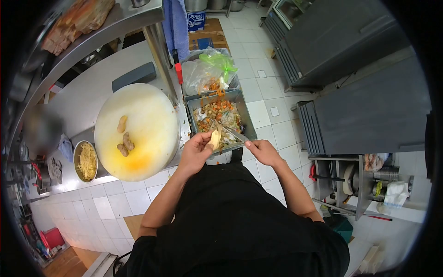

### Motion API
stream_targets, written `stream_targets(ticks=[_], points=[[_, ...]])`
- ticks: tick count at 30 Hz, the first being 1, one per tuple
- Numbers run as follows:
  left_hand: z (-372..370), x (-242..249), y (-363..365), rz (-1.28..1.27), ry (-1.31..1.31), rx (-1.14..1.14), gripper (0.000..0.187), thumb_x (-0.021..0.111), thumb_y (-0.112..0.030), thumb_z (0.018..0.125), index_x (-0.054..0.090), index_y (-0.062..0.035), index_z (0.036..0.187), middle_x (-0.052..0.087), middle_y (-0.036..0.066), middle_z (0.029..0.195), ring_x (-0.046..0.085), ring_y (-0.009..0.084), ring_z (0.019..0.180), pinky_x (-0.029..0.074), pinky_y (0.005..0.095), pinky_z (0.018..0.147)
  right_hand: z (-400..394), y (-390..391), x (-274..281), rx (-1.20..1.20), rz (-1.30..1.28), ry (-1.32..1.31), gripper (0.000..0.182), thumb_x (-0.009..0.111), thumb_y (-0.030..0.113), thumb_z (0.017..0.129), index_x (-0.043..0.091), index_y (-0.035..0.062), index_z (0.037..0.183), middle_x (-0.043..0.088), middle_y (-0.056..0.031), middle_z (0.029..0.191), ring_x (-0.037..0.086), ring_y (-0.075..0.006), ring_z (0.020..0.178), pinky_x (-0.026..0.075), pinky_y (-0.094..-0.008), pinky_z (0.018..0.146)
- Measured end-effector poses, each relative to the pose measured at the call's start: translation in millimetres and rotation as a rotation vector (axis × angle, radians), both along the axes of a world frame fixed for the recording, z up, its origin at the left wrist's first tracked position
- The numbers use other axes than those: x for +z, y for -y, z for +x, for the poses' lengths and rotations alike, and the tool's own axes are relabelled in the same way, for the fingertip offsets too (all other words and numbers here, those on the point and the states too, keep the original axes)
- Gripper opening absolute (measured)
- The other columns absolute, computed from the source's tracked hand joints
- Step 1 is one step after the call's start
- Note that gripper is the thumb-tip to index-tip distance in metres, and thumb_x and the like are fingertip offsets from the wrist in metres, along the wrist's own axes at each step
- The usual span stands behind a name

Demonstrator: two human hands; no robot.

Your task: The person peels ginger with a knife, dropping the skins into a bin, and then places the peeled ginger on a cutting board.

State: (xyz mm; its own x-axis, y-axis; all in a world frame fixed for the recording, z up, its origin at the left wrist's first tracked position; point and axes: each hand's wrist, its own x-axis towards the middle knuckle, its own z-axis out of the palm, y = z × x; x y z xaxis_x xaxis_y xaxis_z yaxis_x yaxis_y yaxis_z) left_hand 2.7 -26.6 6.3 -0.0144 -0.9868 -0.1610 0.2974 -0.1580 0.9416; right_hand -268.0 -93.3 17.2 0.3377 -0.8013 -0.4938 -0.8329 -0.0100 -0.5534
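Observation:
My left hand (194, 153) is closed around a pale, mostly peeled piece of ginger (215, 140). In my right hand (264, 153) is a knife (236, 134), its blade pointing left and away from me, close to the ginger. Both hands are over a grey waste bin (249, 125) filled with food scraps and peelings. To the left, a round white cutting board (147, 104) bears an unpeeled knob of ginger (126, 145) and a lighter, peeled-looking piece (122, 124). Yellow-orange stains mark the board's near part.
A metal bowl (76, 171) of yellow shreds stands on the steel counter (108, 69) left of the board. Behind the open bin, a second bin holds plastic bags (203, 69). A red-handled tool (179, 74) hangs by the counter leg. Grey cabinets (369, 101) stand right.

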Motion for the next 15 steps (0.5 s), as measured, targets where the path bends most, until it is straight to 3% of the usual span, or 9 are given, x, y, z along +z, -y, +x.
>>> stream_targets(ticks=[4,6,10,15], points=[[2,-15,2,0.012,-0.010,0.008,0.033,0.058,0.004,0.093,0.056,0.0045,0.127,0.066,0.005,0.109,0.062,0.0099,0.099,0.049,0.0255,0.088,2,-13,7,-0.036,-0.013,0.073,0.065,0.050,0.061,0.096,0.067,0.0008,0.078,0.063,-0.0200,0.067,0.063,-0.0395,0.071,0.049,-0.0454,0.066],[3,-23,3,0.077,0.070,-0.051,0.035,0.059,0.003,0.093,0.056,0.0043,0.128,0.066,0.005,0.109,0.062,0.0099,0.099,0.049,0.0250,0.087,15,-24,21,0.058,-0.172,0.097,0.060,0.053,0.058,0.095,0.067,0.0025,0.077,0.064,-0.0189,0.066,0.064,-0.0398,0.070,0.049,-0.0465,0.065],[-2,-5,-1,0.034,0.124,-0.069,0.035,0.057,0.005,0.093,0.056,0.0046,0.128,0.066,0.005,0.110,0.061,0.0100,0.100,0.049,0.0252,0.087,29,-30,32,0.158,-0.291,0.071,0.059,0.055,0.060,0.093,0.067,0.0041,0.077,0.064,-0.0194,0.067,0.066,-0.0408,0.073,0.051,-0.0470,0.066],[-4,-7,3,-0.016,0.007,-0.057,0.041,0.052,0.008,0.094,0.052,0.0048,0.135,0.065,0.008,0.118,0.061,0.0117,0.104,0.048,0.0254,0.087,3,-16,-3,-0.088,-0.157,0.052,0.064,0.049,0.062,0.096,0.066,0.0034,0.077,0.064,-0.0205,0.068,0.065,-0.0424,0.074,0.050,-0.0489,0.068]])
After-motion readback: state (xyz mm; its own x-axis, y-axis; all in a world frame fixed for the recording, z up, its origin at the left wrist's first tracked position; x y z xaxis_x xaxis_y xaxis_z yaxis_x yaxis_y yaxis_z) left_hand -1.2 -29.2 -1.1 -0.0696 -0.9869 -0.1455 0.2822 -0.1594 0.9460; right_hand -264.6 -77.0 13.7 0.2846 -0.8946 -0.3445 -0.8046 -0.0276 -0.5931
